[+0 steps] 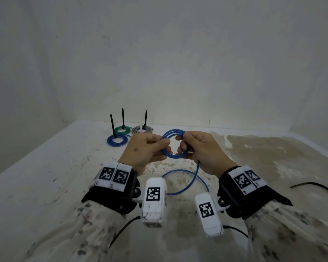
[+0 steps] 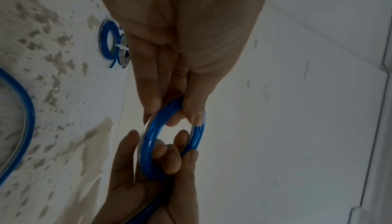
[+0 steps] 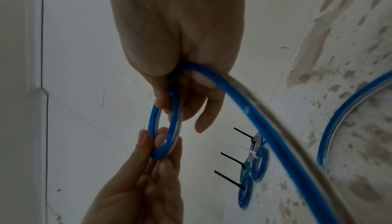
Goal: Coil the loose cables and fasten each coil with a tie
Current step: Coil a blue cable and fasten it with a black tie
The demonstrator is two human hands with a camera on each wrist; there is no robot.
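Observation:
Both hands hold a small blue cable coil (image 1: 175, 145) above the table. My left hand (image 1: 166, 146) pinches the coil's left side between thumb and fingers. My right hand (image 1: 181, 147) grips the right side, with fingers curled through the ring. In the left wrist view the left hand (image 2: 176, 111) pinches the coil (image 2: 148, 145) from above. The right wrist view shows my right hand (image 3: 180, 110) around the coil (image 3: 156, 123). The cable's loose tail (image 1: 189, 179) drops from the right hand and loops on the table. A black tie (image 1: 314, 187) lies at the right.
Three tied coils lie at the back left: a blue one (image 1: 117, 141), a green one (image 1: 123, 130) and a grey one (image 1: 142, 129), each with a black tie end standing upright. The stained white table (image 1: 64, 167) meets a white wall behind.

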